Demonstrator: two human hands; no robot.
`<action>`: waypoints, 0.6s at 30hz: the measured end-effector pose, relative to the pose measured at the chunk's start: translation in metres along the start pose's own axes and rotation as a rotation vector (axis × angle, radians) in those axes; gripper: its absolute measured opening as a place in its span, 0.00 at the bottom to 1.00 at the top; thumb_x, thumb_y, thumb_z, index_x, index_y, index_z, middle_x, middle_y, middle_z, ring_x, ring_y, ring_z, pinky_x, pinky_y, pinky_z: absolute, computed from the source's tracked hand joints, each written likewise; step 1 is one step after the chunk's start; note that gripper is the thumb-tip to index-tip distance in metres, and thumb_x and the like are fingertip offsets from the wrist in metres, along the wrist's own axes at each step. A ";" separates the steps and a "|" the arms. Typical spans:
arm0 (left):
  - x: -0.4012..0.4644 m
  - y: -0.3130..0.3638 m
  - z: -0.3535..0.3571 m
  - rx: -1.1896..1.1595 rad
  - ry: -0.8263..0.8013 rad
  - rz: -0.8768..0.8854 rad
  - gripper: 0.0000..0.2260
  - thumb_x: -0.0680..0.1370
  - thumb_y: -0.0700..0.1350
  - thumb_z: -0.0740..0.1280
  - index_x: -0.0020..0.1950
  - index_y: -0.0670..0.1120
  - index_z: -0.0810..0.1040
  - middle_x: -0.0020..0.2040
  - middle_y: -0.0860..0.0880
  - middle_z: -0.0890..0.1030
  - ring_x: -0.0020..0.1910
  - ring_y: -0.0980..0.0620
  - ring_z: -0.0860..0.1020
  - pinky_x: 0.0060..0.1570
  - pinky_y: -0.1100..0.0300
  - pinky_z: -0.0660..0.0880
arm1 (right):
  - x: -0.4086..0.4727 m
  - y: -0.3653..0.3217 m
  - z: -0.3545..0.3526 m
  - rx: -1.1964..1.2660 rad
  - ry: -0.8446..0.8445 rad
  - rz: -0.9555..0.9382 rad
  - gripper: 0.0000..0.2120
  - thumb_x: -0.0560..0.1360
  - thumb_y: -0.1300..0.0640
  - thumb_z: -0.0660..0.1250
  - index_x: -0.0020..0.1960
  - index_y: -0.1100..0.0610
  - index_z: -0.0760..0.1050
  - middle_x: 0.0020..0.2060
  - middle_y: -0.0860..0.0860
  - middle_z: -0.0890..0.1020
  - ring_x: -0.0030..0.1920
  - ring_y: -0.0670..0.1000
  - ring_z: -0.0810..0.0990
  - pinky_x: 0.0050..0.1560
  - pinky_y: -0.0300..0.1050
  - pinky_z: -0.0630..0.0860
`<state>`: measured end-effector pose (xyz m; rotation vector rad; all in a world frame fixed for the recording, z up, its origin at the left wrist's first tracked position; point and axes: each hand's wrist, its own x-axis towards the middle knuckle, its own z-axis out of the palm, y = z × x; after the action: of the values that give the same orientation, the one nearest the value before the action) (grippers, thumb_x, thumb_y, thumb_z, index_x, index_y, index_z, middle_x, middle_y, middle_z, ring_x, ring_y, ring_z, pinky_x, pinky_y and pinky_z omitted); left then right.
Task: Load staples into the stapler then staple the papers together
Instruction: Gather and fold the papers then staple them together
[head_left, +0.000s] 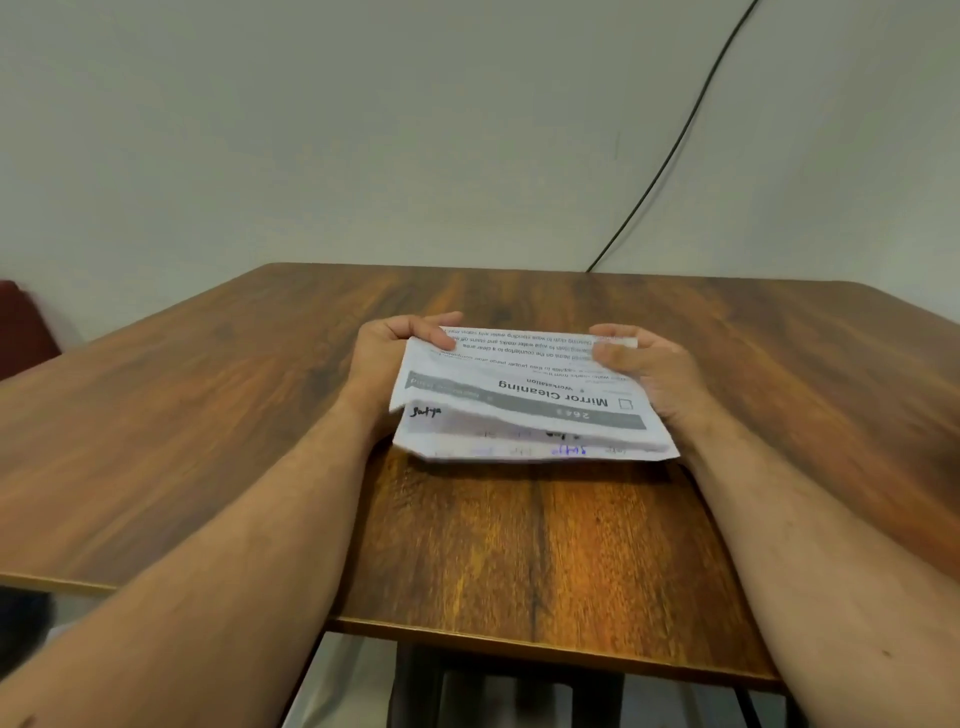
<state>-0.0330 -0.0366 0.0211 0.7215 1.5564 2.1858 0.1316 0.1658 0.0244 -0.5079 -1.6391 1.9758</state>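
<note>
A small stack of white printed papers (524, 400), headed "Mirror Cleaning" and upside down to me, is held just above the wooden table (519, 545) near its middle. My left hand (400, 353) grips the stack's left edge, thumb on top. My right hand (644, 369) grips the right edge, thumb on top too. The sheets' near edges fan apart slightly and show handwriting. No stapler or staples are in view.
The table's near edge (519, 644) runs below my forearms. A black cable (675, 140) hangs down the pale wall to the table's far edge. A dark red object (23, 322) sits at the far left beside the table.
</note>
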 end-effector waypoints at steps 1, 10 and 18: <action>0.000 0.000 0.000 0.007 0.028 0.017 0.12 0.73 0.25 0.65 0.41 0.38 0.85 0.53 0.43 0.86 0.46 0.43 0.87 0.40 0.52 0.84 | 0.001 0.001 0.001 0.001 0.011 0.005 0.09 0.75 0.69 0.70 0.54 0.60 0.81 0.49 0.63 0.86 0.38 0.56 0.88 0.34 0.49 0.85; 0.000 -0.002 -0.003 0.038 -0.029 -0.176 0.22 0.78 0.54 0.70 0.68 0.43 0.76 0.55 0.38 0.85 0.52 0.39 0.86 0.51 0.45 0.83 | 0.006 0.007 0.003 0.077 0.028 -0.001 0.17 0.73 0.78 0.65 0.53 0.59 0.81 0.53 0.64 0.84 0.48 0.62 0.88 0.42 0.54 0.86; 0.003 -0.003 -0.003 0.053 0.045 -0.177 0.13 0.79 0.36 0.69 0.64 0.41 0.79 0.54 0.37 0.85 0.49 0.40 0.86 0.45 0.45 0.85 | -0.001 0.002 0.006 0.066 0.062 -0.013 0.13 0.74 0.75 0.67 0.54 0.62 0.81 0.49 0.63 0.85 0.45 0.61 0.87 0.39 0.52 0.86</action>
<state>-0.0368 -0.0363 0.0180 0.5308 1.6400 2.0515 0.1279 0.1602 0.0237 -0.5266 -1.5312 1.9774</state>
